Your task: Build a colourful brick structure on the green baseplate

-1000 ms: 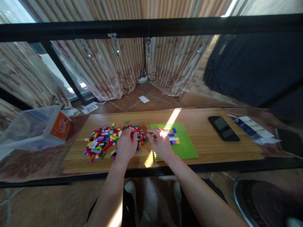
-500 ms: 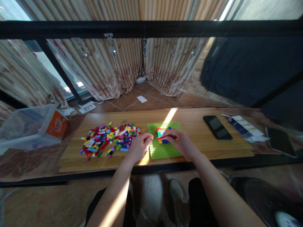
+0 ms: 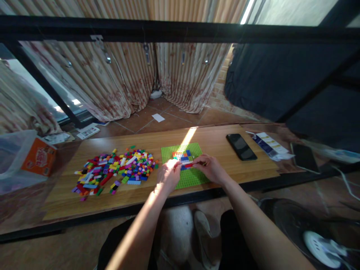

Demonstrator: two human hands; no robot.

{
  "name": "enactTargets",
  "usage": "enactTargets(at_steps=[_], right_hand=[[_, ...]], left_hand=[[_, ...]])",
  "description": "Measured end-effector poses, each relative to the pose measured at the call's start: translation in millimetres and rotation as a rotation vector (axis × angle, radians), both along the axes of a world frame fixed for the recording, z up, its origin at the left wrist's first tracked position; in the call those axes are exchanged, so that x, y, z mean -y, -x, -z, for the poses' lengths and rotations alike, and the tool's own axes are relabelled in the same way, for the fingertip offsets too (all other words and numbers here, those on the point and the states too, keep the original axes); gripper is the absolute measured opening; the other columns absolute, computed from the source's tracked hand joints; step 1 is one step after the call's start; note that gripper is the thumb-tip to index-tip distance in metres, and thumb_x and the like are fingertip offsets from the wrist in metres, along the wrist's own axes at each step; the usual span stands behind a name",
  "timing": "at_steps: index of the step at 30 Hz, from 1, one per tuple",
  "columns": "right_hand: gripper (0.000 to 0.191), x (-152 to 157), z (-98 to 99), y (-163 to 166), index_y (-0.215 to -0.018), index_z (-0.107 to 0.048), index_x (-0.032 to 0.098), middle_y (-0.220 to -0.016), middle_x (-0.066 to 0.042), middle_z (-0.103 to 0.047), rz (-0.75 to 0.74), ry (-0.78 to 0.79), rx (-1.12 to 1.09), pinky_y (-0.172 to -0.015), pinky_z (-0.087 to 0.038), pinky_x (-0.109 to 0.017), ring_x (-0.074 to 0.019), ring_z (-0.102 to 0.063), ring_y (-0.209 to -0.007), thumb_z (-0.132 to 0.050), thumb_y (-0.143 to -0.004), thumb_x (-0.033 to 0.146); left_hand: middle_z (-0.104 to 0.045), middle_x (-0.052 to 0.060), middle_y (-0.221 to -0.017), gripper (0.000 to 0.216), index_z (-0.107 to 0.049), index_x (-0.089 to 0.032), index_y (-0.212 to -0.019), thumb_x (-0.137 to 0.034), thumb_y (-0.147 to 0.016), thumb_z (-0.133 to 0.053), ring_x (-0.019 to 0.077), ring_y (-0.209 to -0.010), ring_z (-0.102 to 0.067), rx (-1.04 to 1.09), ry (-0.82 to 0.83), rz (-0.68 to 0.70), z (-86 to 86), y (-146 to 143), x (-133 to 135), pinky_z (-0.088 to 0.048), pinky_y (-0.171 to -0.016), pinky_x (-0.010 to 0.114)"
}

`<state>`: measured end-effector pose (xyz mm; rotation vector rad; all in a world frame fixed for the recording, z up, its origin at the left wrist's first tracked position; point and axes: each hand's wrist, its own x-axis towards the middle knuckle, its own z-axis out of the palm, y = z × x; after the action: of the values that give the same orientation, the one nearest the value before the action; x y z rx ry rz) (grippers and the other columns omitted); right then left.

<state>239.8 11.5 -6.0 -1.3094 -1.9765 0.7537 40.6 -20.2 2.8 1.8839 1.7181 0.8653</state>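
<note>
A green baseplate (image 3: 194,177) lies on the wooden table (image 3: 219,140) with a small cluster of coloured bricks (image 3: 182,154) built on its far half. My right hand (image 3: 210,168) rests on the plate with fingers pinched on a small red brick (image 3: 188,165) beside that cluster. My left hand (image 3: 168,175) sits at the plate's left edge, fingers curled and pinched toward the same spot; what it holds, if anything, I cannot make out. A pile of loose coloured bricks (image 3: 115,170) spreads to the left.
A black phone (image 3: 241,146) lies right of the plate, with a paper leaflet (image 3: 269,145) and a second dark device (image 3: 305,158) farther right. A clear plastic bin (image 3: 11,161) with an orange box (image 3: 39,160) stands at the far left. A black bar crosses overhead.
My left hand left the brick pile and came to the baseplate's left edge. My right hand moved onto the plate beside the built bricks. The view swung right.
</note>
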Motion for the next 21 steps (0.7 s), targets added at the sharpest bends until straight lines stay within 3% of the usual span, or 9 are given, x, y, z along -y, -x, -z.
enactTargets(at_steps=[7,13,21], right_hand=[[0.004,0,-0.3,14,-0.076,-0.072,0.021,-0.078,-0.001,-0.071,0.091,0.007,0.033,-0.067,-0.045,-0.027,-0.0159,-0.063,-0.073,-0.068,-0.077,0.022],[0.006,-2,3.4,15,-0.073,-0.069,0.018,-0.071,-0.001,-0.070,0.184,0.128,-0.065,-0.063,-0.045,-0.025,-0.0147,-0.063,-0.066,-0.069,-0.075,0.024],[0.013,-7,-1.1,17,-0.069,-0.068,0.017,-0.066,-0.001,-0.069,0.217,0.196,-0.032,-0.054,-0.040,-0.024,-0.0130,-0.059,-0.059,-0.072,-0.071,0.030]], left_hand=[[-0.071,0.006,-0.093,0.018,-0.070,-0.017,-0.090,-0.023,-0.088,-0.053,0.0178,-0.080,-0.063,-0.084,0.008,-0.025,-1.9,-5,-2,-0.046,-0.075,0.029],[-0.068,0.005,-0.085,0.023,-0.070,-0.021,-0.084,-0.034,-0.089,-0.053,0.0185,-0.076,-0.061,-0.198,-0.043,-0.066,-2.9,-11,0,-0.042,-0.067,0.028],[-0.066,0.008,-0.088,0.033,-0.071,-0.020,-0.082,-0.040,-0.093,-0.046,0.0190,-0.075,-0.060,-0.270,-0.050,-0.112,-2.6,-20,4,-0.036,-0.061,0.028]])
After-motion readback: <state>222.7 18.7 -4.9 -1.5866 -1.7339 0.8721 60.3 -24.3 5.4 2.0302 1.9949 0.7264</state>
